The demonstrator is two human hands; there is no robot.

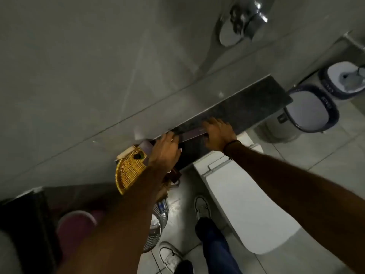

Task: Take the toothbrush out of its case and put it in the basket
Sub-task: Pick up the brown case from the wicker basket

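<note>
A long, dull purple toothbrush case lies on the dark stone ledge against the grey wall. My left hand grips its left end and my right hand holds its right end. The case looks closed; the toothbrush itself is not visible. A yellow wicker basket stands at the ledge's left end, just left of my left wrist, partly hidden by my forearm. Some small items sit at its far edge.
A white toilet stands below the ledge on the right. Two dark-rimmed bins sit on the tiled floor at far right. A perforated metal bin is by my white shoes. Chrome fittings hang on the wall above.
</note>
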